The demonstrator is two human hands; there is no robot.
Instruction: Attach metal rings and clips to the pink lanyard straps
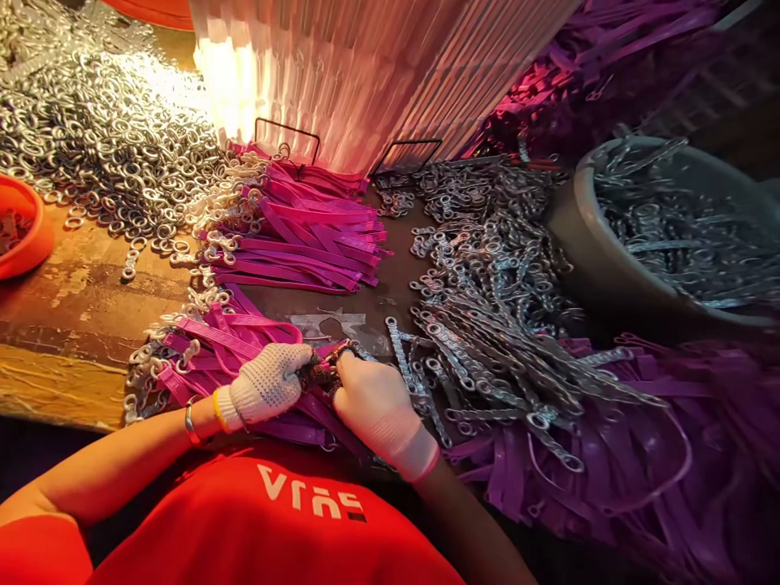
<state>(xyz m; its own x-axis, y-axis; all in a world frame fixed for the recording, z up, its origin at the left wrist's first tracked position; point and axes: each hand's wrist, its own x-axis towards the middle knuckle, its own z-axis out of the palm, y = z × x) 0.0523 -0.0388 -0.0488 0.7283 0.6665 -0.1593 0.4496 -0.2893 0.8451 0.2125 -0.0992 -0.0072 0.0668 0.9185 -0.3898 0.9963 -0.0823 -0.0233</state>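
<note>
My left hand, in a white dotted glove with dark fingertips, is closed, its thumb and fingers pinched together. My right hand, gloved in white too, is closed just beside it, and the fingertips of both meet. What they grip is small and mostly covered by the fingers; a bit of metal shows near the right thumb. Under and left of my hands lies a pile of purple straps with metal rings at their left ends. To the right of my right hand are loose twisted metal chain lengths.
Farther back lies another bundle of purple straps. Metal rings heap at the left beside an orange bowl. A large grey tub of chain lengths stands right, with more purple straps below. A ribbed translucent panel rises behind.
</note>
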